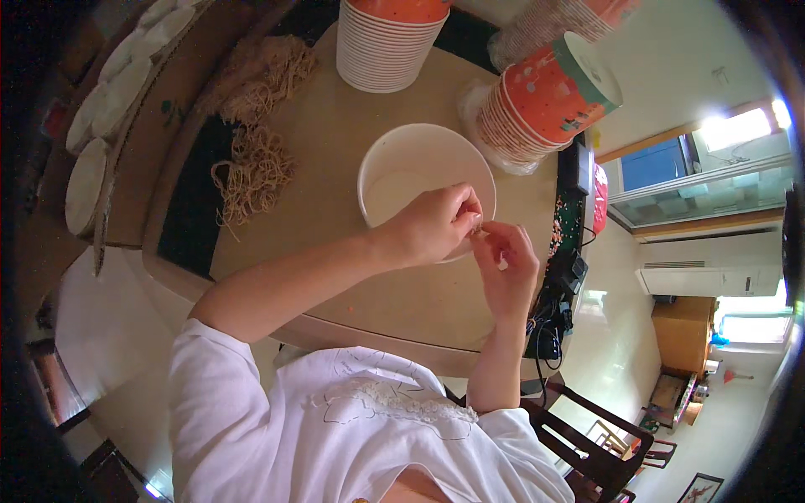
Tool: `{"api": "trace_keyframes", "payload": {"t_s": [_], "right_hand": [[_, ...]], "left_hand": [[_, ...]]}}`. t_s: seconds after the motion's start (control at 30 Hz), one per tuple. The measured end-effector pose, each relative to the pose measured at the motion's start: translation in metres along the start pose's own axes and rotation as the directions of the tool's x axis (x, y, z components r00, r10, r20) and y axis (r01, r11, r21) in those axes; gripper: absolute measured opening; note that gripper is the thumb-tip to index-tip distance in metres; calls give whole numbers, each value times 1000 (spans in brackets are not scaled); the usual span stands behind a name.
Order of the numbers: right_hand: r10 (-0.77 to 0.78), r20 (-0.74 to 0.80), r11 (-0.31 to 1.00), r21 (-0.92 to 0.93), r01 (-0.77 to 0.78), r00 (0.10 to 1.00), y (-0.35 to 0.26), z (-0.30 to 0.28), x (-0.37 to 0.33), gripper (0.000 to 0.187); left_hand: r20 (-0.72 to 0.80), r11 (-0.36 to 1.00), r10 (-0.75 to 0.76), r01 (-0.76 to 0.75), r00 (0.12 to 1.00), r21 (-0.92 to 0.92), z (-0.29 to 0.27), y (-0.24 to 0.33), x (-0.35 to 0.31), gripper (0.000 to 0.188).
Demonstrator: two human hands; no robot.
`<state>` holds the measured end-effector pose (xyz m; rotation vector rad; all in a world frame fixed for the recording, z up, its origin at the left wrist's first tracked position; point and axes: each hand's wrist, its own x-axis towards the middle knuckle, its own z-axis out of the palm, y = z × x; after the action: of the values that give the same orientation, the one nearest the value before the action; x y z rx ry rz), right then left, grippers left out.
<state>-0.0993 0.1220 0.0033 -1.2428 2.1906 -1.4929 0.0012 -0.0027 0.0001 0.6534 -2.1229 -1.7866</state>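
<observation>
Over the near right rim of a white paper tub, my left hand and my right hand meet at the fingertips. Both are closed in a pinch around something small and tan, too small to name. A bit of white shows at the right palm, and I cannot make out what it is. The inside of the tub looks white, partly hidden behind my left hand. Left of it lies a tangle of tan strings, with a thicker bundle of similar strands beyond.
A tall stack of white-sided tubs stands at the table's back. Orange tubs, partly in clear plastic, lie tilted at back right. Black adapters and cables crowd the right edge. An opened carton holding white round items stands left.
</observation>
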Motion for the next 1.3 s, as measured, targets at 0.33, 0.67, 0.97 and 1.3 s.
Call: {"api": "trace_keyframes", "payload": {"t_s": [0.33,0.67,0.97,1.3], "right_hand": [[-26,79,1000,1,26,997,5,-1,0,9],[-3,86,1000,6,3,996,2,-1,0,8],[0,83,1000,-9,1,997,1,-3,-2,8],[30,46,999,-39,-28,999,-6,-3,-2,8]], "left_hand": [[-37,995,67,-70,997,-71,2,-10,2,12],[-82,989,116,-107,990,103,-1,-1,-3,12],[-81,978,129,-113,988,174,-5,1,-6,12],[-78,977,124,-108,989,183,-10,6,-10,9]]}}
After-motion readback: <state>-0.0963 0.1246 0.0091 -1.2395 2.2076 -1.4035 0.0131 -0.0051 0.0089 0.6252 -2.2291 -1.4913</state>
